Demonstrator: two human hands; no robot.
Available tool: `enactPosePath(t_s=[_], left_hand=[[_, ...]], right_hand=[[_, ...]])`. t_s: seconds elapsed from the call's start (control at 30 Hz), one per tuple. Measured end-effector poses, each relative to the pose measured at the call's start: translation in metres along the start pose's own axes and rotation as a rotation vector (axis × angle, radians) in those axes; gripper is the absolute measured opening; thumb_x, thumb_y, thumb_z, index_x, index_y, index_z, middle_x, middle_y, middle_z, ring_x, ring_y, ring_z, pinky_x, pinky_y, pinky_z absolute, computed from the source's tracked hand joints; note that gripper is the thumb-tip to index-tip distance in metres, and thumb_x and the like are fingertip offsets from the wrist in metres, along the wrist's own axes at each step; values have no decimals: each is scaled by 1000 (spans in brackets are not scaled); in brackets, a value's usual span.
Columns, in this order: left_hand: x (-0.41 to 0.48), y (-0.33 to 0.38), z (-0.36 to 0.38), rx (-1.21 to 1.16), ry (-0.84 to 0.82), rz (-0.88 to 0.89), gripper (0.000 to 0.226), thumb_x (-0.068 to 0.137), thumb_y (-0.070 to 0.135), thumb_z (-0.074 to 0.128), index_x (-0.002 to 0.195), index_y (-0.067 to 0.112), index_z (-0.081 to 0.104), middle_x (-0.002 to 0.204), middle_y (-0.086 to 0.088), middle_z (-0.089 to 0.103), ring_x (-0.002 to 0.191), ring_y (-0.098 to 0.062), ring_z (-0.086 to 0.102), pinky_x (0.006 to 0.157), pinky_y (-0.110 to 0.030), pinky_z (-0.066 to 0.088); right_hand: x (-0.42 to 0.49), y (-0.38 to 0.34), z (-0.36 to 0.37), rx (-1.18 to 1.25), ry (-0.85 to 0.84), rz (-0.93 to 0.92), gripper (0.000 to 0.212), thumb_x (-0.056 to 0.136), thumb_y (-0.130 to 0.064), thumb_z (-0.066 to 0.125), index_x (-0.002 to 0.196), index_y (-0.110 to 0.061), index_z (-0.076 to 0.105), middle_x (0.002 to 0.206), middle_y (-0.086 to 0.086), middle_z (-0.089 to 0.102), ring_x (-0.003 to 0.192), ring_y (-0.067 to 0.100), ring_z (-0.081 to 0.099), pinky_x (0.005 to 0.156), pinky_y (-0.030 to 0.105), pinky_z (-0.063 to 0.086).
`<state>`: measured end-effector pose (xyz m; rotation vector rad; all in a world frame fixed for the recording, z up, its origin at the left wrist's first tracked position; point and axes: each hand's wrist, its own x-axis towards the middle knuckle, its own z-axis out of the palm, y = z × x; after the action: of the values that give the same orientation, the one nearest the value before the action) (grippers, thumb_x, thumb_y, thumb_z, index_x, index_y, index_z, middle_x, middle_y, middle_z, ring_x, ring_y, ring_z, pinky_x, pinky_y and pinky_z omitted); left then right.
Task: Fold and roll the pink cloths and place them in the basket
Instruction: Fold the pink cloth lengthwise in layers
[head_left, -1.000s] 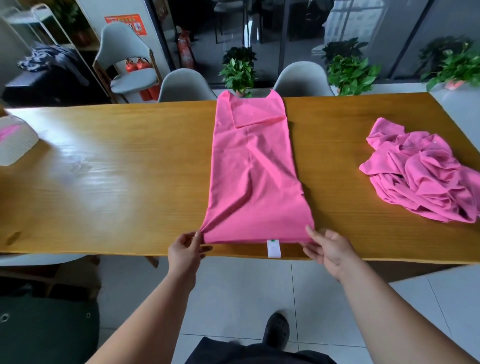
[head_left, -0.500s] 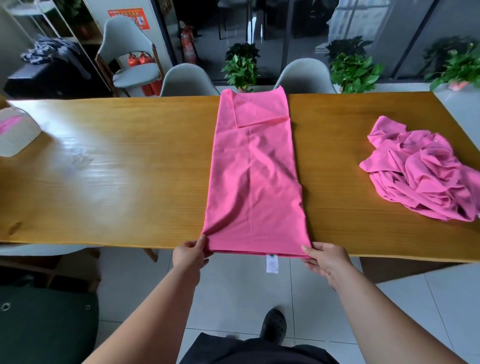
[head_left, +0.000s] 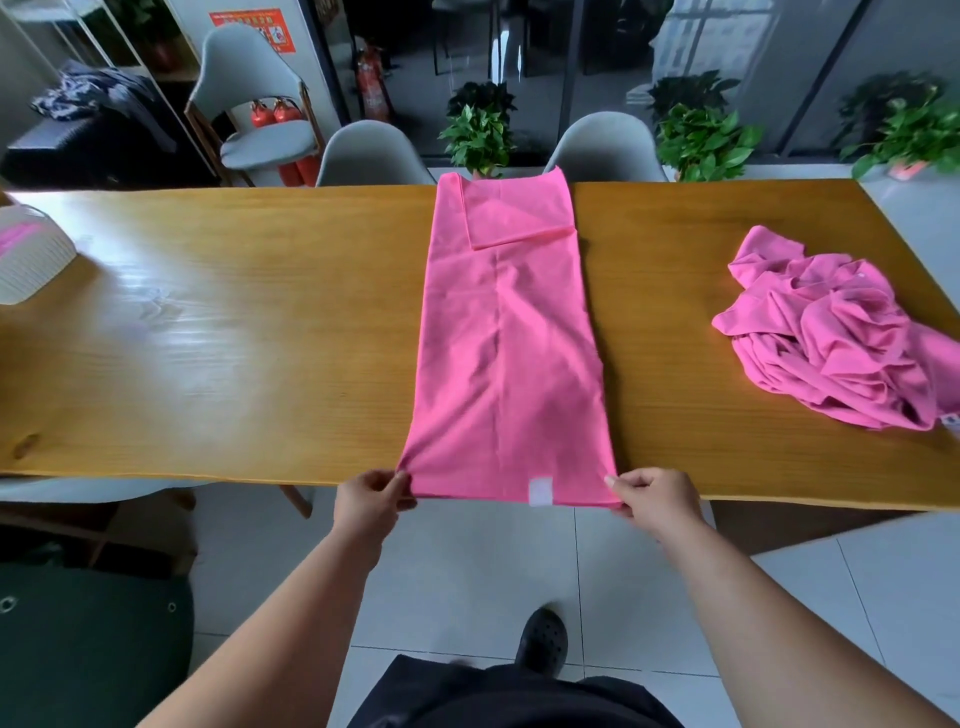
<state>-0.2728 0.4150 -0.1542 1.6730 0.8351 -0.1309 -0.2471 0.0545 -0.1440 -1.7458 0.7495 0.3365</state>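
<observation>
I have the folded pink cloth (head_left: 506, 338) laid as one long strip across the wooden table (head_left: 234, 338), running from the near edge at 6 o'clock to the far edge at 12 o'clock, where a small flap (head_left: 519, 213) is turned back on top. My left hand (head_left: 370, 503) pinches the near corner at about 7 o'clock and my right hand (head_left: 658, 501) pinches the one at about 5 o'clock, fingers (head_left: 384, 480) curled tight on the hem, with the white label (head_left: 540, 491) between them right at the table's lip. I judge this to be the start of the roll. To do it well I want both corners level and the hem pulled taut, so the first turn is narrow and square to the strip. If one hand leads, the roll will probably cone off to one side. The crease down the middle looks slightly slack, so I should smooth it as I go. The heap of pink cloths (head_left: 841, 338) waits at 3 o'clock, and the white basket (head_left: 36, 260) sits well apart at 9 o'clock, with something pink inside it.
</observation>
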Motion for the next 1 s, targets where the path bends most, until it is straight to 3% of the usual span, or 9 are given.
enactPosePath(t_s=[0.07,0.2,0.33,0.47,0.53,0.6,0.67,0.8,1.0], left_hand=[[2,-12,0,143,2,-22,15,100,22,71,100,8,75,72,-2,78,69,-18,78,64,-31,49],[0,-16,-1,210,50,-16,13,103,22,67,96,13,73,69,-1,77,63,-15,77,60,-30,47],[-3,-23,-1,343,90,5,17,104,20,62,93,15,74,71,-3,76,60,-15,73,50,-25,42],[-2,-30,-3,506,128,-29,12,99,23,67,94,17,75,80,-4,76,76,-27,71,70,-36,58],[-2,-28,-3,587,146,-35,5,95,23,69,99,20,69,96,-3,75,86,-27,66,74,-34,52],[-2,-22,-2,640,171,-14,17,89,22,69,104,22,62,106,-3,69,95,-29,64,75,-34,47],[0,-12,2,661,203,38,21,85,20,66,104,24,58,110,-4,63,103,-32,63,79,-38,48],[4,14,19,677,219,255,26,83,9,66,104,25,61,108,-3,58,106,-32,58,90,-45,51],[17,45,44,770,100,474,36,88,10,72,119,27,65,121,1,59,113,-27,55,95,-41,48]], right_hand=[[-1,9,2,-94,5,17,15,87,-20,87,87,-9,76,80,9,79,68,19,78,70,42,63],[-5,15,3,-72,11,48,17,85,-26,88,89,-14,76,84,6,80,72,19,79,63,32,57],[-12,22,1,-165,-60,76,18,88,-28,85,92,-13,75,87,3,80,72,15,79,71,39,60],[-12,24,0,-367,-100,42,25,83,-40,88,83,-18,76,90,-9,78,69,14,77,67,32,56],[-10,20,-1,-584,-91,0,27,82,-47,85,78,-22,76,89,-16,75,75,16,75,71,30,58],[-15,9,2,-812,-39,-51,25,85,-48,78,76,-25,74,80,-14,73,78,18,69,70,28,56],[-19,-4,5,-921,33,-115,22,84,-47,72,77,-26,72,75,-11,70,77,20,67,66,27,54],[-13,-33,16,-915,84,-241,20,80,-46,66,79,-26,61,78,-9,66,79,23,64,70,30,54],[9,-66,31,-891,36,-335,15,86,-44,65,92,-32,62,96,-6,70,86,26,63,68,30,44]])
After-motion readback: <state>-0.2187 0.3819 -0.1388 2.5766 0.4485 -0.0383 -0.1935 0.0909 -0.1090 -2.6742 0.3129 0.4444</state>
